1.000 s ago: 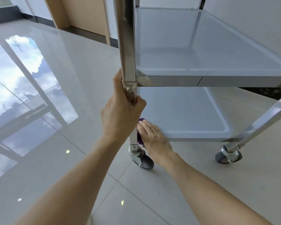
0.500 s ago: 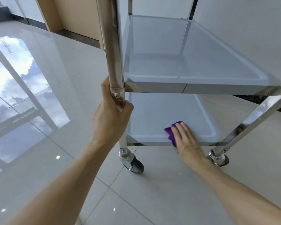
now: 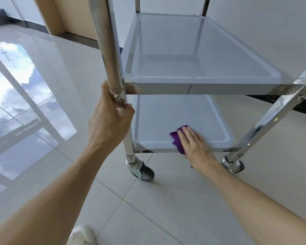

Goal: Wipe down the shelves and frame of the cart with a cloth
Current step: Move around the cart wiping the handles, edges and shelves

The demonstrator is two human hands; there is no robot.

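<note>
My left hand (image 3: 111,119) grips the cart's front-left post (image 3: 107,41), fingers curled round it. My right hand (image 3: 193,140) presses the purple cloth (image 3: 176,138) flat, fingers straight, at the bottom shelf's (image 3: 166,117) front edge. I should keep even pressure, overlap strokes and reach the corners.

Floor (image 3: 166,209): large glossy pale grey tiles, thin grout lines. Window reflection (image 3: 16,96) on left tiles shows clouds, blue sky, frame bars. White wall (image 3: 254,23) at right. Tan wooden panel (image 3: 74,16) at back, dark baseboard (image 3: 78,38) below.
</note>
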